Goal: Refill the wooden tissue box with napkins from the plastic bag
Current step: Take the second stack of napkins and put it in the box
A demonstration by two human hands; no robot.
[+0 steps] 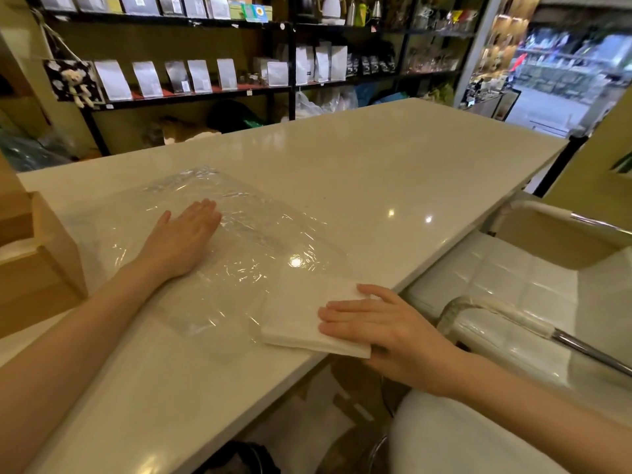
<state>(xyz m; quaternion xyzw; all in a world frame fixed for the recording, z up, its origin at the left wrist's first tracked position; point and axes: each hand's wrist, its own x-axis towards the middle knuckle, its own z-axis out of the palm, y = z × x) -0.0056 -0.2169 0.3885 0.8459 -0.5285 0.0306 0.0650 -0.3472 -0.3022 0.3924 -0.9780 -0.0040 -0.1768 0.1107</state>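
A clear plastic bag (246, 254) lies flat and crinkled on the white counter (393, 172). My left hand (184, 237) rests palm down on the bag, fingers together and stretched out. A small stack of white napkins (301, 319) sits at the counter's near edge, half out of the bag's mouth. My right hand (386, 326) grips that stack, fingers on top and thumb underneath at the edge. The wooden tissue box (44, 254) stands at the far left, partly cut off by the frame, with white paper showing in its top.
White padded chairs with chrome arms (513, 302) stand right of the counter. Black shelves (191, 94) with white pouches line the wall behind. A dark object (239, 460) lies on the floor under the counter's edge.
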